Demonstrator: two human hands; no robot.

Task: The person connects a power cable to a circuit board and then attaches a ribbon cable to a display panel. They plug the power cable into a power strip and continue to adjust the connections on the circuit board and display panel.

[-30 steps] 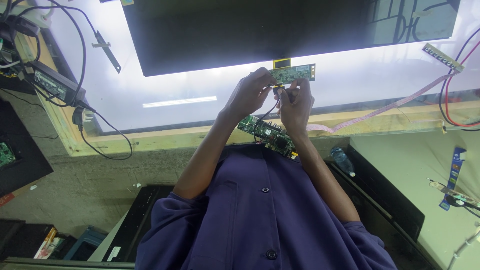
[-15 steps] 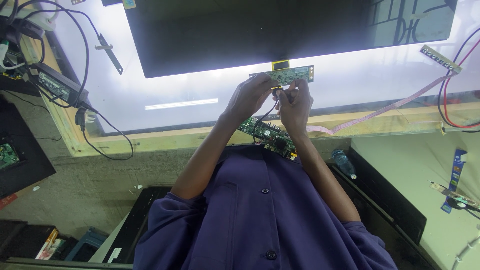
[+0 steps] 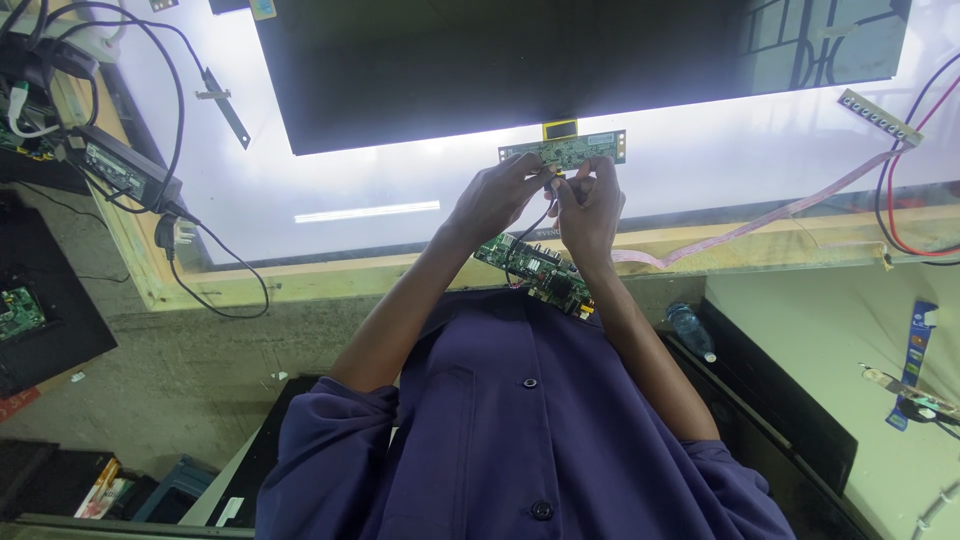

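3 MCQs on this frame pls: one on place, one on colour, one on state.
1. Where is the narrow green circuit strip?
A. below the dark panel's lower edge
B. on the floor
C. on the purple shirt

2. What colour is the person's shirt?
A. white
B. purple
C. red

3. What are the left hand and right hand doing?
A. resting apart
B. both raised at the strip, fingers on it
C. holding a bottle

Key: 1 A, the strip sits just under the panel; 2 B, the buttoned shirt is purple; 3 B, both hands meet at the strip's lower edge.
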